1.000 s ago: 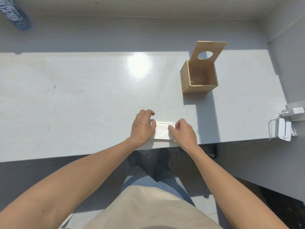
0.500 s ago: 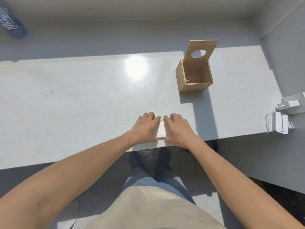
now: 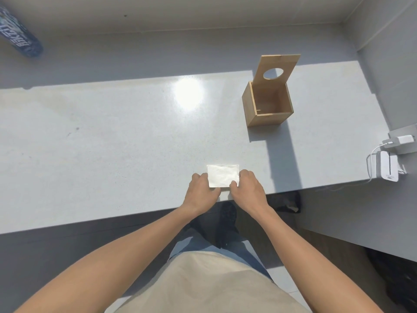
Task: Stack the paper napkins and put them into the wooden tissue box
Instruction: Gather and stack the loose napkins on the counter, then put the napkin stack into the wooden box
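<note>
Your left hand (image 3: 201, 192) and right hand (image 3: 246, 189) cover the near corners of the napkin stack (image 3: 223, 175); how many sheets it holds can't be told. Your fingertips are tucked out of sight. The bottle (image 3: 19, 36) runs off the left edge, its label unreadable. The wooden tissue box's (image 3: 267, 108) floor is partly hidden behind its near wall.

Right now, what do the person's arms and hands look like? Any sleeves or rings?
Both arms are bare all the way to the picture's bottom edge; no sleeves show. The left hand and right hand wear no gloves, and I see no watch, bracelet or rings.
</note>
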